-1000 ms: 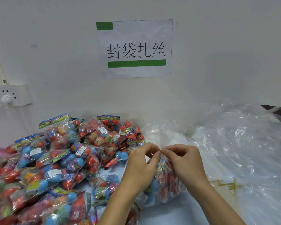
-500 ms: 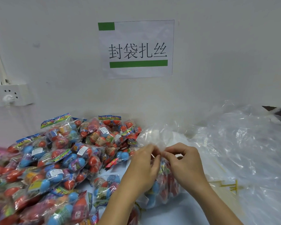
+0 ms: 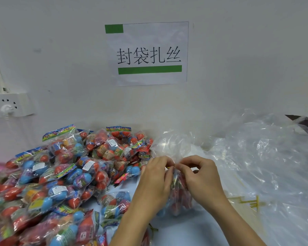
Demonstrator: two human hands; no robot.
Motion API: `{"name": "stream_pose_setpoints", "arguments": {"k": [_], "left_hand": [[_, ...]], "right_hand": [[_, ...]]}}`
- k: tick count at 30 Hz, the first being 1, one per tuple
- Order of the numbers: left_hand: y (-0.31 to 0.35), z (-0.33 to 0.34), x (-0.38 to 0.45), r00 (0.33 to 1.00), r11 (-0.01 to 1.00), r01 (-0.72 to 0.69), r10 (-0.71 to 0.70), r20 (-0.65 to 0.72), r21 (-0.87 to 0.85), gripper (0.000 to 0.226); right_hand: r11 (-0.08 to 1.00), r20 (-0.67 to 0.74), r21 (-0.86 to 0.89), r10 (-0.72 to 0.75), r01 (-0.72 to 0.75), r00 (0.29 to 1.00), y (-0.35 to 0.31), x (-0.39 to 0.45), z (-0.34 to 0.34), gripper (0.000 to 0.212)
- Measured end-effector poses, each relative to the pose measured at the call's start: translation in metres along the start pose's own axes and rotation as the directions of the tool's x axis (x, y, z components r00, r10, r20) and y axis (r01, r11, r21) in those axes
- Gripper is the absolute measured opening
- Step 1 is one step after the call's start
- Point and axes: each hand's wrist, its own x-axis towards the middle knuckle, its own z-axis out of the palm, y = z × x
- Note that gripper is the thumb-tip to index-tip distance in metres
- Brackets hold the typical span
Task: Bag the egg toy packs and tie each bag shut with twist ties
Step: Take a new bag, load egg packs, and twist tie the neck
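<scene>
My left hand (image 3: pixel 154 176) and right hand (image 3: pixel 201 176) meet fingertip to fingertip, each grip pinching the gathered neck of a clear bag (image 3: pixel 178 190) where a thin twist tie (image 3: pixel 171 167) shows between them. The bag's crinkled top flares above my grip; red and blue egg toys fill it below, resting on the pale bench (image 3: pixel 194 229). Left of my grip a glossy heap of egg toy packs (image 3: pixel 64 174) crowds close. Right of it lie loose clear bags (image 3: pixel 267 166) over yellow twist ties (image 3: pixel 251 201). Bare bench shows near my wrists.
</scene>
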Motion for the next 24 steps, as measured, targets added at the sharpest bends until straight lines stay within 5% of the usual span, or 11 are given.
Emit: {"name": "stream_pose_setpoints", "arguments": {"k": [6,12,19,24], "left_hand": [[0.0048,0.003,-0.001,0.997,0.995,0.057,-0.06,-0.039,-0.078,0.029],[0.0016,0.0036,-0.0002,0.997,0.993,-0.015,0.023,-0.075,0.114,0.011],[-0.0013,0.0021,0.0017,0.989,0.963,0.098,-0.122,-0.081,-0.253,0.034],[0.0006,0.0029,-0.0002,0.991,0.998,0.069,-0.069,-0.118,-0.003,0.018]], "right_hand": [[0.997,0.002,-0.069,-0.045,0.045,0.999,0.0018,0.0002,0.0009,0.027],[0.989,-0.004,-0.119,-0.085,0.084,0.996,0.0037,0.0008,0.0027,0.032],[0.998,0.01,-0.045,-0.033,0.034,0.999,0.0037,-0.0006,0.0036,0.024],[0.992,-0.008,-0.113,-0.065,0.064,0.998,0.0051,0.0,0.0049,0.029]]}}
